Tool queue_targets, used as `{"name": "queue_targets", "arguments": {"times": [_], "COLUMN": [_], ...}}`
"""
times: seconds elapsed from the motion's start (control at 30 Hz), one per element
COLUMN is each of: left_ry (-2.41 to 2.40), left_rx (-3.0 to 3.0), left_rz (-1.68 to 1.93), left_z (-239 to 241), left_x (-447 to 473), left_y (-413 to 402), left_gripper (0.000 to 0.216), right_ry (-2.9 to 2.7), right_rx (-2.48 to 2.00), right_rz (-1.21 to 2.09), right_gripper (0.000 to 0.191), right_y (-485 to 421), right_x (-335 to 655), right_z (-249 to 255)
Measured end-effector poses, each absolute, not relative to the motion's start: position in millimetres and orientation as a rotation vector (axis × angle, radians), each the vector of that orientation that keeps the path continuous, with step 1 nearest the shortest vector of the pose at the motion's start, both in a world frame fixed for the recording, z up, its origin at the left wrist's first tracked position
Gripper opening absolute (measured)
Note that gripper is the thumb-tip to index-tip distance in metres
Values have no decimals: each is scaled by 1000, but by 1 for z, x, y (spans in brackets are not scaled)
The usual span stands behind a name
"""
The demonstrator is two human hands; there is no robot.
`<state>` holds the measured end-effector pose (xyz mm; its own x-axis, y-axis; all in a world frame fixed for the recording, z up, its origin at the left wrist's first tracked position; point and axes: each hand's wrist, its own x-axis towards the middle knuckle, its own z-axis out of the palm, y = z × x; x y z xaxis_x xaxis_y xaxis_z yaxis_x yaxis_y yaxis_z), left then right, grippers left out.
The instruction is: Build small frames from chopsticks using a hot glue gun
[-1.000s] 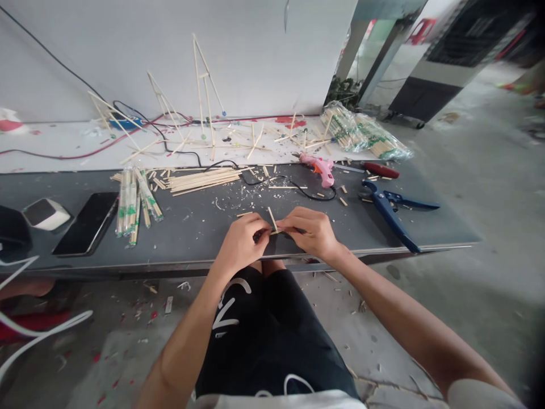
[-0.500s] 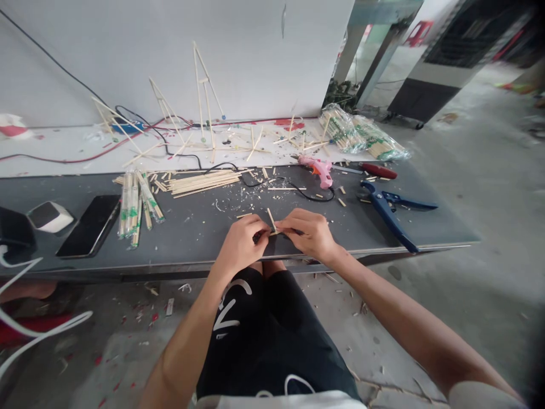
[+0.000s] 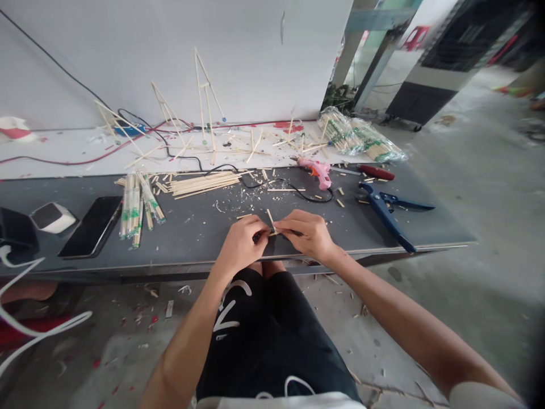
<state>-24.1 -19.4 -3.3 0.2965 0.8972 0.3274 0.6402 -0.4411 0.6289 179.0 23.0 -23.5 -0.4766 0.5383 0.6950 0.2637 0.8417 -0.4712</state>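
Note:
Near the table's front edge, my left hand (image 3: 246, 240) and my right hand (image 3: 307, 232) meet with their fingertips pinched. Between them are short pieces of wooden chopstick (image 3: 271, 218); one piece points up and away, another lies crosswise at its lower end. My right thumb and finger close on the joint of the pieces. The left fingers pinch the crosswise piece from the other side, partly hiding it. A loose stick (image 3: 244, 216) lies just beyond my left hand. Farther off is a pink glue gun (image 3: 317, 170), lying on its side with its black cord looping over the table.
A blue cutter (image 3: 387, 213) and a red-handled screwdriver (image 3: 377, 171) lie to the right. Loose chopsticks (image 3: 206, 183), wrapped chopsticks (image 3: 135, 207) and a phone (image 3: 91, 227) are to the left. Stick frames (image 3: 208, 108) stand along the wall; bagged chopsticks (image 3: 377, 139) lie at the back right.
The view has shifted very slightly. My hands and the chopstick pieces keep nearly the same position and hold.

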Motion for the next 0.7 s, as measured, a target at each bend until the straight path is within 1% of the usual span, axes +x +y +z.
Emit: {"name": "queue_targets", "arguments": {"times": [0.1,0.33,0.57,0.7], "left_ry": [1380,1374,1373,1395], "left_rx": [2176,2145,2186,2212], "left_rz": [938,965,972,1002], "left_z": [-4,-5,-5,-8], "left_x": [-24,-24,-26,-25], "left_y": [-20,-20,-21,-23], "left_gripper": [17,16,16,11], "right_ry": [-2115,-2073,-1938,-2054], "right_rx": [-565,-653,-879,-903], "right_rz": [357,344,477,431], "right_gripper": [25,31,27,17], "right_y": [21,16,23,26], "right_x": [179,181,181,189], "right_z": [-24,-18,-15,-17]}}
